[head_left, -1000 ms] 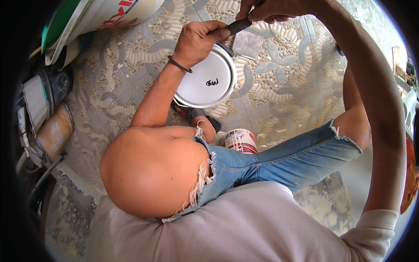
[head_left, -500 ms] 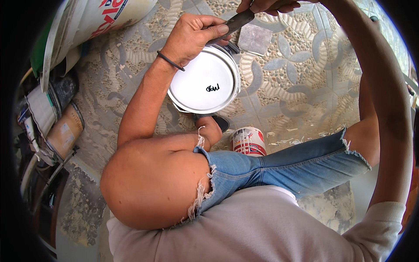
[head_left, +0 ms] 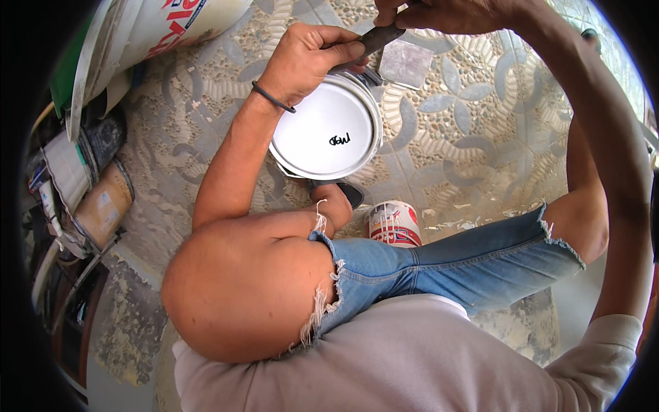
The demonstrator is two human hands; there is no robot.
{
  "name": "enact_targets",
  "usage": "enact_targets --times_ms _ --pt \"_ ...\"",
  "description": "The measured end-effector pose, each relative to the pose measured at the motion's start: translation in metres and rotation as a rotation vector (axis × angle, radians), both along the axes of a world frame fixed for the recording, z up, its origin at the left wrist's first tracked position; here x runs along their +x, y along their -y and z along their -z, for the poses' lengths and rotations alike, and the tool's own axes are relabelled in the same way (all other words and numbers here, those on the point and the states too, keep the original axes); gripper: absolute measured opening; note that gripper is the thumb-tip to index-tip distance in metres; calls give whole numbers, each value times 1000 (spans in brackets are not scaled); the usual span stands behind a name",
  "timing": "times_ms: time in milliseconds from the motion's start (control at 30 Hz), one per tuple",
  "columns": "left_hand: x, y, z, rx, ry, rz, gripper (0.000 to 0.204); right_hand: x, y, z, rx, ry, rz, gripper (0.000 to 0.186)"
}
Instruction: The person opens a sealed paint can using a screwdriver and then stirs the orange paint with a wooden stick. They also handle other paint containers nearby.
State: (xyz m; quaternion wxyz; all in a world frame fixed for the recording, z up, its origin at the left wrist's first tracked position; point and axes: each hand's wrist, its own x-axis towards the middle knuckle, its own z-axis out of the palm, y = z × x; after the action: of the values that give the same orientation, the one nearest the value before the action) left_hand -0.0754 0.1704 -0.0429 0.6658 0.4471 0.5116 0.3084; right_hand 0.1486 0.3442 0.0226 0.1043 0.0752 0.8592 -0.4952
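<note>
My left hand [head_left: 312, 62], with a black band at its wrist, pinches a dark flat strip [head_left: 382, 38] between thumb and fingers. The strip slants up to the right above the far rim of a round white lid [head_left: 319, 141], which bears a black handwritten mark. At the top edge my right hand [head_left: 446, 15] has its fingers bent together, close against the strip's far end. Whatever those fingers pinch is too hidden to make out. Beyond the lid, a grey square slab [head_left: 406, 64] lies on the floor, near the strip.
A small red and white tub [head_left: 392, 223] stands by my bent legs. At the upper left a large white bucket [head_left: 158, 41] lies tilted. Several containers, among them a tan one [head_left: 104, 206], crowd the left side. Patterned pebble tiles [head_left: 473, 151] cover the floor.
My right hand has come lower into view and left, over the strip's far end. My left hand keeps its hold on the strip. The whole scene has shifted slightly to the right.
</note>
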Motion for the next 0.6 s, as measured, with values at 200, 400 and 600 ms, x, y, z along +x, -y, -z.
enact_targets --times_ms 200,400,600 --pt "9 -11 1 -111 -56 -10 24 10 -20 49 -557 287 176 19" --pt "9 -12 2 -176 -26 -19 23 15 -18 46 -549 335 195 20" --pt "-8 8 -16 -37 -146 50 19 3 31 -48 390 30 -22 13"
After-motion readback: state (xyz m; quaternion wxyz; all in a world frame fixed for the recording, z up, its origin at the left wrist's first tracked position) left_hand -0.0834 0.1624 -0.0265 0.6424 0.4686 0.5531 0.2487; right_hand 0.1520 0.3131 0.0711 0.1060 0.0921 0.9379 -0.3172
